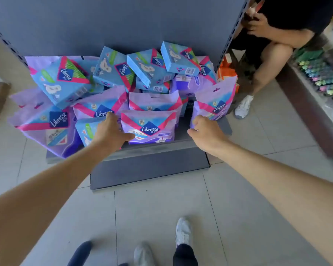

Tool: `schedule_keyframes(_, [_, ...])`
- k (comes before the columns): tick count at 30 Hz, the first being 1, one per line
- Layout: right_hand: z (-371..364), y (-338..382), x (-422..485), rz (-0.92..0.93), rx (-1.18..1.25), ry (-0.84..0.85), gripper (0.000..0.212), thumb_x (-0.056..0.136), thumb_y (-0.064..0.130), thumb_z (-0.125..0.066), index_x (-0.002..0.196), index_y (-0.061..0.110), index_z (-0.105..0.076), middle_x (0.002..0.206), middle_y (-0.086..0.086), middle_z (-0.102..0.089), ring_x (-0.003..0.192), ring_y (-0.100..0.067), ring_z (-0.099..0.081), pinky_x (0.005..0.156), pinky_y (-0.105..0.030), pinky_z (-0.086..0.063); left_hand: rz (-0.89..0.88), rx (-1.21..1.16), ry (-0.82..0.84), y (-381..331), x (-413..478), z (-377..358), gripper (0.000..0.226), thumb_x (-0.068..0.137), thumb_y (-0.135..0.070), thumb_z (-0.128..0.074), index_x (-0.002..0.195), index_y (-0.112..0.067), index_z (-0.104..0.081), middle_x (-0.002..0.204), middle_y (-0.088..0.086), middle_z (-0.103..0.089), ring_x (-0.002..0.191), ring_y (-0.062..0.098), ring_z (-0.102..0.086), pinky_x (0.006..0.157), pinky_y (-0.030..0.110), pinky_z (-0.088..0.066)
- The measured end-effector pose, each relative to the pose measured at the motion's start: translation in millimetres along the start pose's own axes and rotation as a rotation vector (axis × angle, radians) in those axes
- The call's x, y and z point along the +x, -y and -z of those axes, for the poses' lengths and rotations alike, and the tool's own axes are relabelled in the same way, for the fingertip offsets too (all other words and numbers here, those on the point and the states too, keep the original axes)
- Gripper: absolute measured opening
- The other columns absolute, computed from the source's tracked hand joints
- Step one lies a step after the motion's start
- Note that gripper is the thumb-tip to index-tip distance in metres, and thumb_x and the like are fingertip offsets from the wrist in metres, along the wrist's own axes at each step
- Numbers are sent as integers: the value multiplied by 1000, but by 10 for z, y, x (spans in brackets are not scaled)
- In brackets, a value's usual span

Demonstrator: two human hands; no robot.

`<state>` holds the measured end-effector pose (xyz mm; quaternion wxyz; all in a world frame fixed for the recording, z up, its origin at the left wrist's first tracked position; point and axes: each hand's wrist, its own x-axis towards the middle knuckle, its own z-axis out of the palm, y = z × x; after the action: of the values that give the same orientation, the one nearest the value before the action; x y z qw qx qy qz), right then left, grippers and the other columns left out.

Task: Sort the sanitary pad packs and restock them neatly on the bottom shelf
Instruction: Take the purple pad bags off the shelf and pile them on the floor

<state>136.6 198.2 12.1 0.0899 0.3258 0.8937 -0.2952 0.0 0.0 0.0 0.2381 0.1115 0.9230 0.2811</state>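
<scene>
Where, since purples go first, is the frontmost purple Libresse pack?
Head view: purple Libresse pack sits centre-front on the bottom shelf, between left hand and right hand.
</scene>
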Motion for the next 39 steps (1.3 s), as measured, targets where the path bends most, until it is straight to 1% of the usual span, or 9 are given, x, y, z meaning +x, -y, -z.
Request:
schedule_keyframes(5, [-244,-49,350,-43,171,44,45,81,10,-66,120,-1,-47,115,-17,-58,105,-34,-57,91,-45,-49,43,-63,-4,100,289,-260,73,71,-12,-81,128,-5,-37,119,17,-55,102,30,-55,73,35,-44])
schedule_keyframes(13, [-553,-102,747,-12,277,7,54,70,10,-78,105,12,-36,112,-10,-58,91,-24,-56,70,-26,-41,6,-81,-180,216,522,-446,54,64,-9,-84,108,-7,-53,99,11,-64,86,28,-60,69,33,-44])
schedule_keyframes(19, [-651,-162,877,26,313,37,85,56,11,-87,126,10,-40,119,-8,-58,107,-26,-57,81,-31,-50,4,-132,-60,159,562,-498,54,65,-12,-84,112,-8,-57,96,2,-66,83,20,-61,70,24,-41])
schedule_keyframes(26, [-684,-185,870,31,548,-31,66,58,4,-87,115,8,-54,105,-3,-66,96,-21,-62,80,-28,-51,25,-20,-5,126,627,-560,76,61,-31,-88,121,-9,-47,106,1,-60,97,23,-56,79,31,-46])
schedule_keyframes(30, [-671,-296,855,60,503,-113,40,60,5,-85,93,7,-61,90,-4,-70,82,-23,-66,72,-30,-54,-19,-99,52,204,685,-480,62,70,1,-64,126,-15,-43,102,8,-63,93,34,-62,75,41,-53])
schedule_keyframes(35, [-597,-423,845,104,468,-101,35,65,5,-83,84,2,-54,67,10,-67,64,-6,-61,62,-24,-49,-77,-236,136,221,848,-364,69,84,13,-51,140,-24,-36,100,4,-64,80,18,-61,65,22,-54])
schedule_keyframes(37, [-569,-456,846,111,456,-94,38,65,5,-83,86,-2,-52,61,10,-63,60,-5,-58,61,-26,-50,-78,-186,154,178,918,-370,44,90,4,-54,125,-22,-51,87,0,-64,64,4,-61,52,11,-48])
schedule_keyframes(38, [-559,-471,845,120,468,-81,38,65,5,-83,88,-1,-54,67,6,-65,65,-10,-62,65,-32,-54,-124,-69,107,101,917,-344,16,94,-7,-54,102,-19,-62,71,-6,-62,50,-2,-57,42,8,-42])
schedule_keyframes(39, [-541,-479,832,131,481,-67,37,65,5,-83,90,0,-56,72,1,-67,70,-16,-64,70,-38,-56,-95,-108,97,77,963,-384,22,97,-21,-51,79,-18,-63,54,-8,-57,37,-1,-52,33,10,-38])
